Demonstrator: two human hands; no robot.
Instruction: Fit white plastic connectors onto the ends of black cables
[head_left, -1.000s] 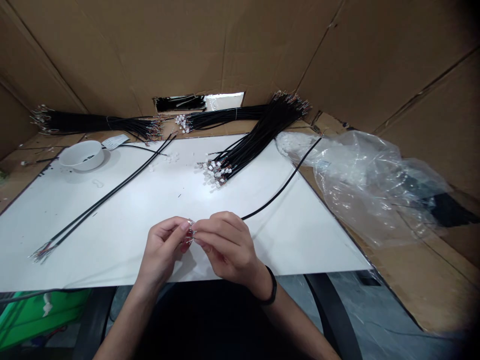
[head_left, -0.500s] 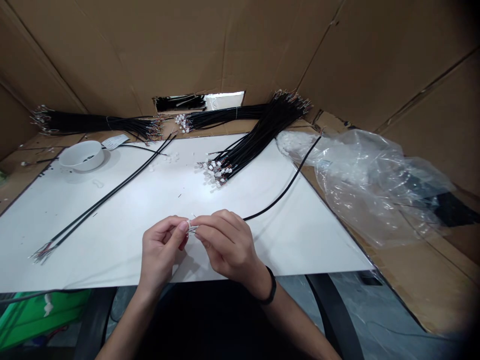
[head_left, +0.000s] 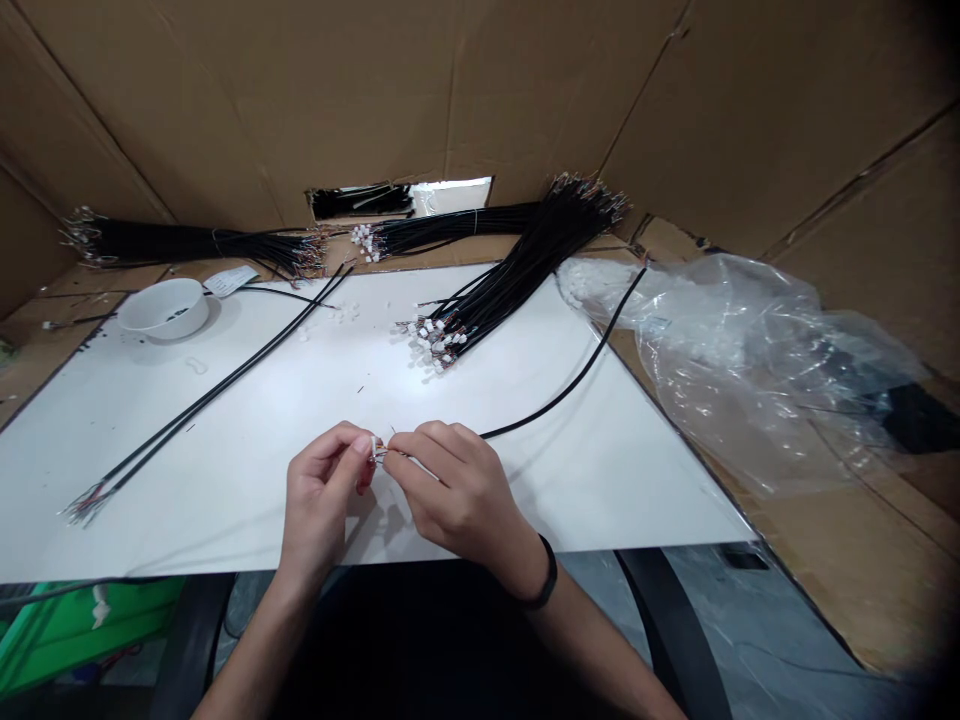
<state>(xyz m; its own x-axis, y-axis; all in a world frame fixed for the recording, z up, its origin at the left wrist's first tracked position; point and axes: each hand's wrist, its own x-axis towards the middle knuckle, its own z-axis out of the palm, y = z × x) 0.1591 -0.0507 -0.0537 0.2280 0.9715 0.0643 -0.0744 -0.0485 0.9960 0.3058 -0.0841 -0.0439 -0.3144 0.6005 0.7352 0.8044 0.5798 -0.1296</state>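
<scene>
My left hand (head_left: 324, 492) pinches a small white connector (head_left: 375, 447) between thumb and forefinger. My right hand (head_left: 452, 490) is closed on the thin wires at the end of a black cable (head_left: 564, 402), its fingertips right beside the connector. Several fine wires bridge the gap between my two hands, one of them orange. Which wires sit inside the connector I cannot tell. From behind my right hand the cable curves away to the far right, where its other stripped end lies near the plastic bag.
A thick bundle of black cables (head_left: 517, 265) with white connectors lies at the back. Two loose cables (head_left: 217, 392) stretch across the left side. A white bowl (head_left: 165, 312) holds small dark pieces. On the right spreads a clear plastic bag (head_left: 750, 370). Cardboard walls (head_left: 375, 90) enclose the table.
My right fingers have shifted slightly, and more of the connector and an orange wire now show between my hands. The left hand stays nearly still, pinching the connector.
</scene>
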